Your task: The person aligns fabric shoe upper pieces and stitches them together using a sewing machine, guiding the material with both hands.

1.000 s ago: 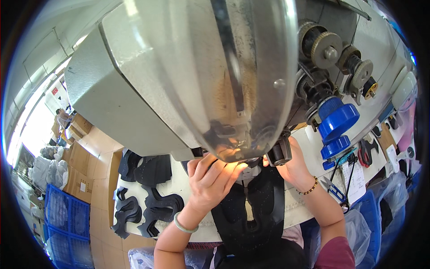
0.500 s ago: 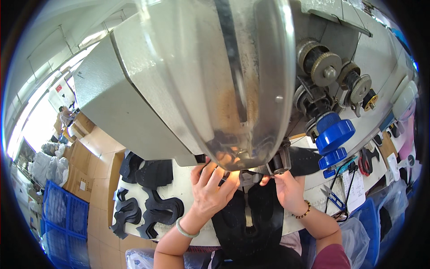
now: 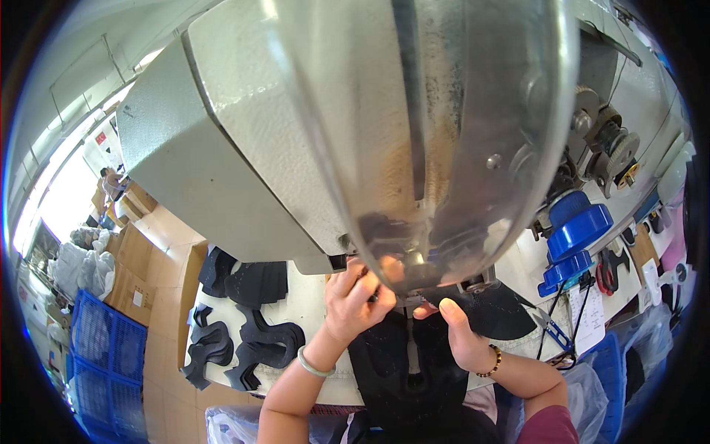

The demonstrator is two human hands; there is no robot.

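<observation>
Two hands work under the big grey metal sewing machine head: the left hand [image 3: 353,300], a pale green bangle on its wrist, has its fingers curled and pressed onto the black mesh fabric shoe-upper piece [image 3: 403,355], which lies on the white table [image 3: 314,296] just below the machine's needle area; the right hand [image 3: 452,333], wearing a brown bead bracelet, pinches the same piece with thumb and fingers close together. Left of the hands, a heap of black cut fabric pieces [image 3: 244,340] rests on the table. Farther right stand two blue plastic thread cones [image 3: 577,237]. Farthest left, blue plastic crates [image 3: 103,348] sit on the floor
</observation>
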